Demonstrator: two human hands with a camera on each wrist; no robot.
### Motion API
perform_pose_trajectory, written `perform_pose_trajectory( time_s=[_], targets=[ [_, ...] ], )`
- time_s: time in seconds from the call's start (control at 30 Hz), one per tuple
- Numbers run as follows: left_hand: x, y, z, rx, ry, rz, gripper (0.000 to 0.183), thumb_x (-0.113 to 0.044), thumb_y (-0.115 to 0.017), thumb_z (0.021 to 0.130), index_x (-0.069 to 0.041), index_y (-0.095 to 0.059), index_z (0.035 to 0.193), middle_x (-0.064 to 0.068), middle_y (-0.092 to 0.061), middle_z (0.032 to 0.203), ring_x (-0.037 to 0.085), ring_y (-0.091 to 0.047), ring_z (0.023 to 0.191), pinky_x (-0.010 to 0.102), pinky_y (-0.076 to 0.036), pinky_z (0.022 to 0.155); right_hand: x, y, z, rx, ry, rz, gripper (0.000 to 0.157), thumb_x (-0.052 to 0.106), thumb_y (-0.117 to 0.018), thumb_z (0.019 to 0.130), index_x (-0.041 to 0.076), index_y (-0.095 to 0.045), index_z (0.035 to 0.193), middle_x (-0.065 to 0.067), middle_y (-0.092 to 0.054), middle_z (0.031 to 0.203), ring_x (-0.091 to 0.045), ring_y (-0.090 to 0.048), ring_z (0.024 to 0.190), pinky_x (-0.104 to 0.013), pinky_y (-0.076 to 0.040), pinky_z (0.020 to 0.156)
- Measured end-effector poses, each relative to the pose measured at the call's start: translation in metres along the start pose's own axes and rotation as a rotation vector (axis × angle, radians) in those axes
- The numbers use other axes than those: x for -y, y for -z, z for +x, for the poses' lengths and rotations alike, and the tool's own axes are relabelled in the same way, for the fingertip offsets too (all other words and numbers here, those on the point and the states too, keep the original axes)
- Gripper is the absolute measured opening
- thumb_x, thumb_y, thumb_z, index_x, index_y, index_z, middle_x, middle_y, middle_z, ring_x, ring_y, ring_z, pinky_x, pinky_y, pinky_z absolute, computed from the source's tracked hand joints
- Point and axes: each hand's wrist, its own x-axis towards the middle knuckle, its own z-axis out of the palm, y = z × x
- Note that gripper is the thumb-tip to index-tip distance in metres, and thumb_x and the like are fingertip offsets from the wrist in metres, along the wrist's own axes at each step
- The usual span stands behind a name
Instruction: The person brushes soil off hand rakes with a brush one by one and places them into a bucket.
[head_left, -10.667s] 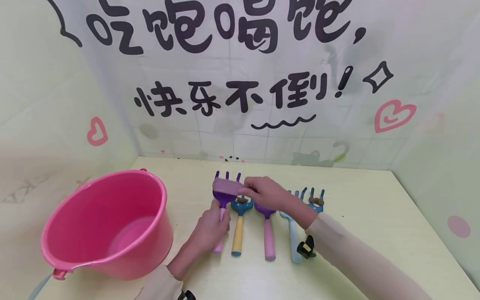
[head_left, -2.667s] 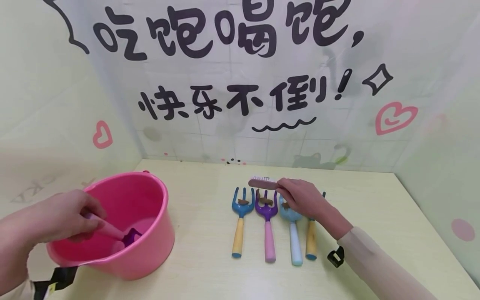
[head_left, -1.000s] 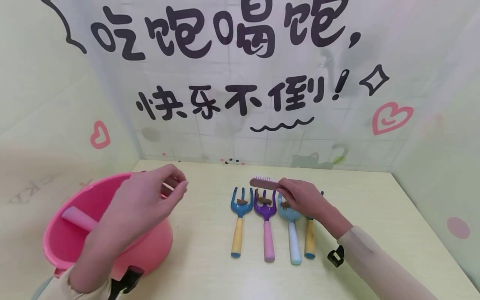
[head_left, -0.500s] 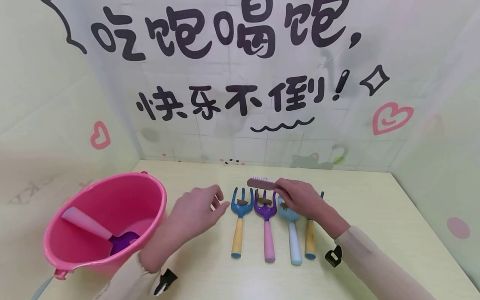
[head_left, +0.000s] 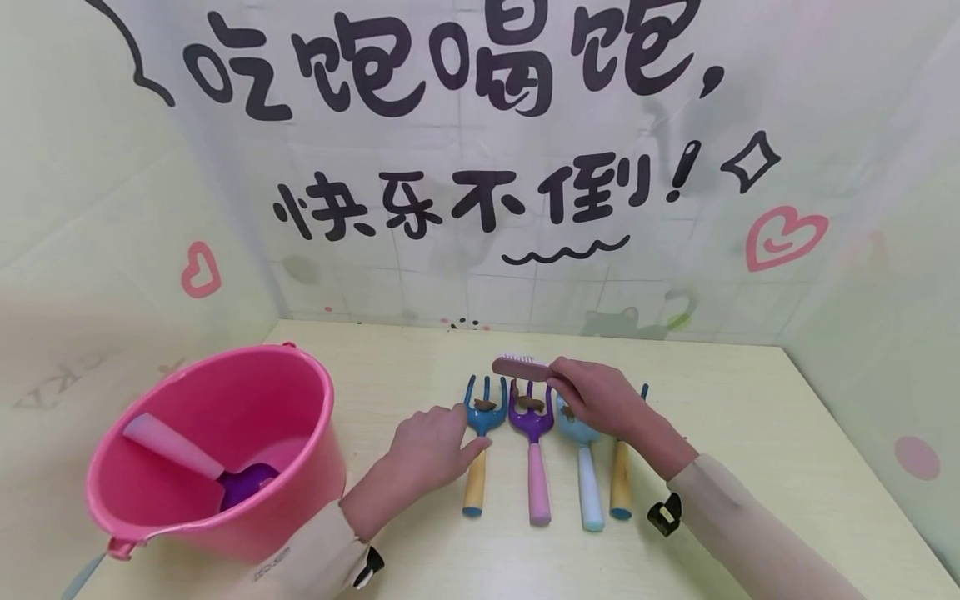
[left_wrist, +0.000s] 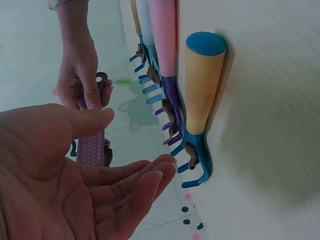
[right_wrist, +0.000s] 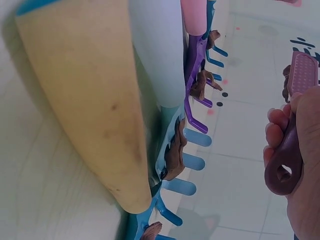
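Observation:
My left hand (head_left: 429, 450) reaches to the leftmost garden hand fork (head_left: 475, 483), which has a blue head and yellow handle. In the left wrist view that hand's fingers are spread with nothing between them, fingertips close by the blue tines. My right hand (head_left: 600, 400) grips a mauve scrubbing brush (head_left: 517, 367) by its handle, bristles up, above the forks. Lying in a row are a purple fork with a pink handle (head_left: 537, 483), a light blue fork (head_left: 589, 487) and another yellow-handled fork (head_left: 621, 483), its head partly hidden. Brown clumps (left_wrist: 190, 154) sit on the tines.
A pink bucket (head_left: 307, 492) stands at the left of the pale table (head_left: 720, 483). Inside leans a purple fork with a pale pink handle (head_left: 174, 447). A printed curtain (head_left: 465, 283) hangs behind and at both sides.
Earlier the brush was on the purple fork held by my left hand. That fork was then put into the bucket and let go. My left hand has moved right to the leftmost fork.

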Motion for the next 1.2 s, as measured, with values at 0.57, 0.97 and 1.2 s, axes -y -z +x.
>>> perform_pose_trajectory(
  time_s=[0.57, 0.97, 1.2],
  targets=[
    [-0.010, -0.028, 0.013, 0.111, 0.087, 0.034, 0.052, -0.050, -0.069, 0.095, -0.012, -0.056, 0.063, 0.001, -0.046, 0.058, 0.014, -0.047, 0.047, 0.025, -0.032, 0.045, -0.001, -0.001, -0.005, 0.024, -0.020, 0.006, 0.009, 0.011, -0.070, 0.098, 0.013, -0.062, 0.101, 0.013, -0.051, 0.073, -0.007, -0.047, 0.061, -0.029, -0.045, 0.057],
    [-0.002, -0.031, 0.021, 0.124, 0.136, 0.045, 0.052, -0.051, -0.068, 0.095, -0.011, -0.057, 0.065, 0.002, -0.046, 0.059, 0.015, -0.047, 0.050, 0.026, -0.033, 0.047, 0.001, -0.005, -0.002, 0.028, -0.025, 0.027, 0.008, 0.012, -0.069, 0.098, 0.013, -0.062, 0.101, 0.014, -0.050, 0.071, -0.007, -0.045, 0.059, -0.028, -0.042, 0.055],
    [-0.003, -0.035, 0.026, 0.139, 0.147, 0.066, 0.057, -0.060, -0.063, 0.094, -0.012, -0.055, 0.064, 0.001, -0.045, 0.059, 0.014, -0.044, 0.049, 0.026, -0.031, 0.047, 0.006, -0.007, 0.004, 0.025, -0.049, 0.024, 0.006, 0.015, -0.068, 0.100, 0.013, -0.062, 0.099, 0.012, -0.049, 0.072, -0.008, -0.044, 0.059, -0.028, -0.041, 0.053]
  ],
)
